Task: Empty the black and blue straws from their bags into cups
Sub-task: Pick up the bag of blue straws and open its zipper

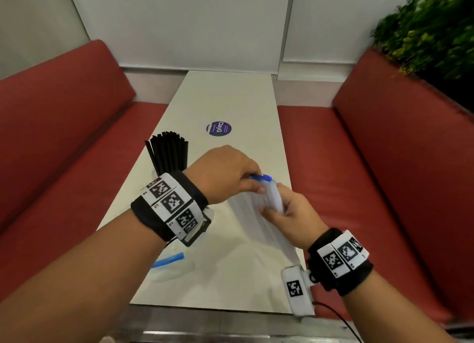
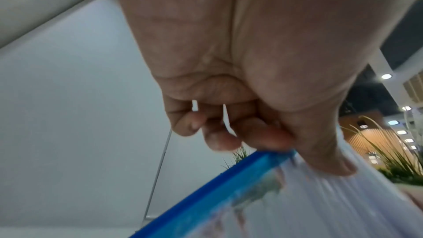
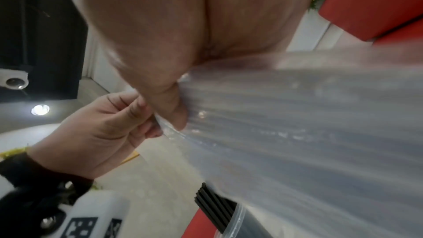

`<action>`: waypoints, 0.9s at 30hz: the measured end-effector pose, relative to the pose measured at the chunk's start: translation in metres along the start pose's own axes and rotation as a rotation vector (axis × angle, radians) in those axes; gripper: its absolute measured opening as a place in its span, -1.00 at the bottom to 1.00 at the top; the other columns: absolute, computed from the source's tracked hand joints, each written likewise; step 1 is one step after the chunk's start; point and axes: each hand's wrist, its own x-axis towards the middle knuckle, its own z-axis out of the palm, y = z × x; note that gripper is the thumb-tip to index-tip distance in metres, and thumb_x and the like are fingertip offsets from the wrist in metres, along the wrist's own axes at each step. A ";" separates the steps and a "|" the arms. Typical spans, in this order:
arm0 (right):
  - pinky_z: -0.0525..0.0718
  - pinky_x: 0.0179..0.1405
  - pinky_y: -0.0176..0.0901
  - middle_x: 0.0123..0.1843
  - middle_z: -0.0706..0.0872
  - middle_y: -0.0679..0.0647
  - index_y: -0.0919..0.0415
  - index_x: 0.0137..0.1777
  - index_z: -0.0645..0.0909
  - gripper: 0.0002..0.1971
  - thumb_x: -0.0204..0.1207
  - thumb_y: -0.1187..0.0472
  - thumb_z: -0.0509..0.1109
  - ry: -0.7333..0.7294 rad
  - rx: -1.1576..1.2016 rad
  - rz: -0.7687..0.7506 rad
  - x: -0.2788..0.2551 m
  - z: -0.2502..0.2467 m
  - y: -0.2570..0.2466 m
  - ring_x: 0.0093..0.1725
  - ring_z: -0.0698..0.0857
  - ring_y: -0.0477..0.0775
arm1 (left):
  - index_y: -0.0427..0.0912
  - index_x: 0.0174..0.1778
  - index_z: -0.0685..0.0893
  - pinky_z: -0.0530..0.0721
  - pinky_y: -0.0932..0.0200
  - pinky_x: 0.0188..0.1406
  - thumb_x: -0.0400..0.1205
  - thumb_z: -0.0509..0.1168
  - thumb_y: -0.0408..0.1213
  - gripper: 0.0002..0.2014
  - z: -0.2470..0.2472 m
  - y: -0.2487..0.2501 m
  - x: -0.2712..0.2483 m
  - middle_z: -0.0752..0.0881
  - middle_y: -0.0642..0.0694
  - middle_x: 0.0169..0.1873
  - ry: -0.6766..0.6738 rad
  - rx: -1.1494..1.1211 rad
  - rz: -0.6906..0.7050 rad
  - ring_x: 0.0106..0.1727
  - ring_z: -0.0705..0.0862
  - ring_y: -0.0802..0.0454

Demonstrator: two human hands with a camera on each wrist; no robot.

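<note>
A clear zip bag (image 1: 256, 214) with a blue zip strip (image 1: 261, 177) is held over the white table (image 1: 230, 98); pale ridged straws show through it. My left hand (image 1: 254, 184) pinches the blue zip strip (image 2: 217, 187) at the bag's top, thumb against fingers. Just below, my right hand (image 1: 272, 209) grips the bag (image 3: 297, 133), its thumb (image 3: 176, 118) pressed into the plastic. Black straws (image 1: 169, 150) stand in a clear cup (image 3: 235, 223) at the table's left edge, behind my left wrist.
Another clear bag with a blue strip (image 1: 168, 260) lies flat on the table under my left forearm. A round purple sticker (image 1: 218, 128) marks the table's middle. Red benches (image 1: 64, 111) (image 1: 384, 137) flank the table, with a plant (image 1: 431, 34) at the far right.
</note>
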 end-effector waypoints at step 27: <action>0.56 -0.28 -0.06 -0.34 0.66 0.01 0.18 -0.10 0.61 -0.73 0.75 0.13 0.15 0.250 -0.018 -0.235 0.025 0.019 -0.022 -0.35 0.58 -0.01 | -0.13 -0.02 0.70 0.67 -0.05 -0.26 0.76 0.18 -0.18 -0.79 0.053 0.006 -0.019 0.66 0.01 -0.22 0.586 -0.224 -0.042 -0.27 0.64 -0.01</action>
